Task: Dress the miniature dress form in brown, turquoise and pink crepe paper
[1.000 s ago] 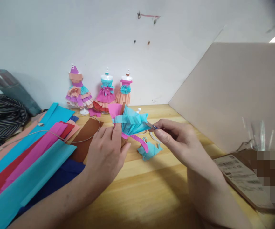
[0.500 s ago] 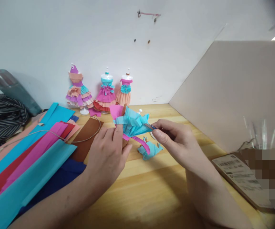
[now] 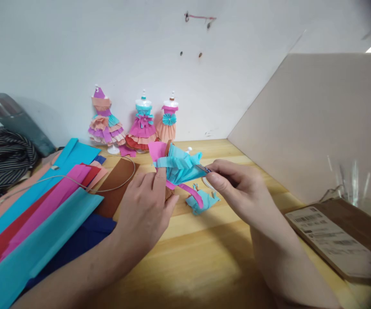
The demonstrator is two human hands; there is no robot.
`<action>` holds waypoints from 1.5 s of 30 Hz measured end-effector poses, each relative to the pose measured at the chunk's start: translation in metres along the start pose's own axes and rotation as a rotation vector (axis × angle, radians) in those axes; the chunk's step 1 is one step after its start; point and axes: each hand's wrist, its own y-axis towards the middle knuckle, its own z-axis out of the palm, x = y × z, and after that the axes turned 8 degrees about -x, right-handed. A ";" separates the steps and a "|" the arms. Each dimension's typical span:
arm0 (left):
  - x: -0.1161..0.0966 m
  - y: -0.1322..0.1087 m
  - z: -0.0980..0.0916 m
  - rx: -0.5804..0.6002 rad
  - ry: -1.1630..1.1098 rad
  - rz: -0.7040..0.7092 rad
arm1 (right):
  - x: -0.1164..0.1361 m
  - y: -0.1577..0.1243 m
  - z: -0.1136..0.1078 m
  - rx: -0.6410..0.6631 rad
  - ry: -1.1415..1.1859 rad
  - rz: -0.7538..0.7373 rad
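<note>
My left hand (image 3: 145, 206) is closed around a small paper dress (image 3: 179, 165) of pleated turquoise paper with pink pieces, held just above the wooden table (image 3: 204, 257). My right hand (image 3: 236, 189) is closed on small scissors (image 3: 203, 168), whose blades touch the right edge of the turquoise pleats. A pink strip (image 3: 193, 194) hangs from the dress. A crumpled turquoise scrap (image 3: 203, 202) lies on the table under my right hand's fingers.
Three finished paper dresses on small stands (image 3: 103, 122) (image 3: 143, 124) (image 3: 169, 120) line the back wall. Coloured paper sheets (image 3: 43, 206) and a thin cord (image 3: 114, 189) lie at left, striped cloth (image 3: 1, 159) beyond. A cardboard panel (image 3: 317, 124) leans at right, a labelled parcel (image 3: 336, 240) below it.
The scissors have crept slightly left into the turquoise pleats, and the dress has turned a little. Both hands stay almost where they were.
</note>
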 end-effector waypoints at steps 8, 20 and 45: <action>0.000 0.002 -0.001 -0.003 -0.016 0.007 | -0.001 0.001 0.000 -0.012 0.016 -0.005; 0.000 0.001 -0.005 0.041 -0.014 -0.021 | -0.002 0.000 0.002 -0.006 0.020 0.019; 0.003 0.002 -0.003 0.043 0.070 -0.019 | -0.013 -0.005 -0.005 -0.171 0.175 0.120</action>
